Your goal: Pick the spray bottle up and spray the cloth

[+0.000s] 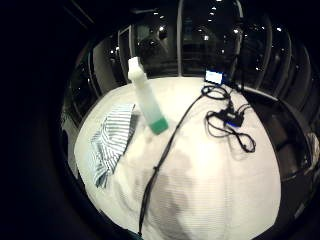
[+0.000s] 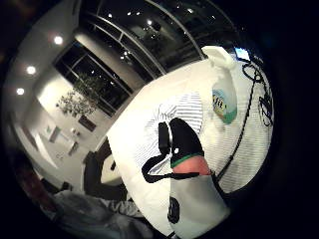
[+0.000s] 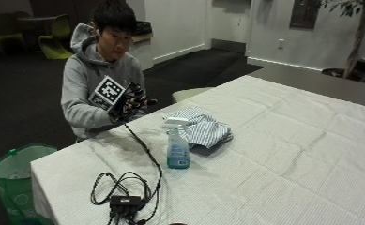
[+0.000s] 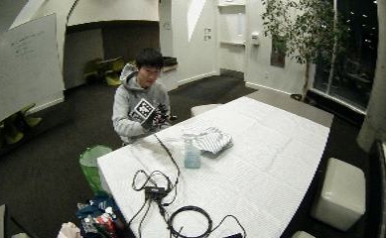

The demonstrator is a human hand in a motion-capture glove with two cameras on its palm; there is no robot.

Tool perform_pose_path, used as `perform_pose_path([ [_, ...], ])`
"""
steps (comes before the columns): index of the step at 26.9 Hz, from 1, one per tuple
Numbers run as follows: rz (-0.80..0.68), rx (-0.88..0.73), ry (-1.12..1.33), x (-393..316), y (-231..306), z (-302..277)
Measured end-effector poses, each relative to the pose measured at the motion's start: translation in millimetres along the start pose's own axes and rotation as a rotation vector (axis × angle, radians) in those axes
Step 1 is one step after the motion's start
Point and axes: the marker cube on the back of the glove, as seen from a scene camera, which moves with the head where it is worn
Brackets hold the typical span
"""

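The spray bottle (image 3: pixel 178 149) stands upright on the table (image 3: pixel 294 140), just beside the folded striped cloth (image 3: pixel 201 130), handy for spraying. My gloved right hand (image 3: pixel 127 104) is raised near my chest, holding nothing; I can't tell its finger spread

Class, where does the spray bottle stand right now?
In the outside view the spray bottle stands upright on the white table, beside the striped cloth, apart from the gloved hand.

Table (image 4: pixel 272 148) draped in white, set on dark floor (image 4: pixel 60 163). Left of the table, a whiteboard (image 4: pixel 21 64) against the wall; beyond its far end, a tall potted tree (image 4: pixel 304 34) beside dark windows (image 4: pixel 357 49). Near its right side, a pale stool (image 4: pixel 338 193).
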Motion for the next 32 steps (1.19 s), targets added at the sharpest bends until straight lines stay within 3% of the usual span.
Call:
perform_pose_path([
  [2,-0.092,0.005,-0.026,8.5,-2.5,1.7],
  [5,-0.102,0.008,-0.062,18.5,-13.3,7.5],
  [20,0.186,-0.085,-0.289,48.7,-45.2,68.1],
  [32,0.328,-0.09,-0.423,58.2,-58.5,106.1],
])
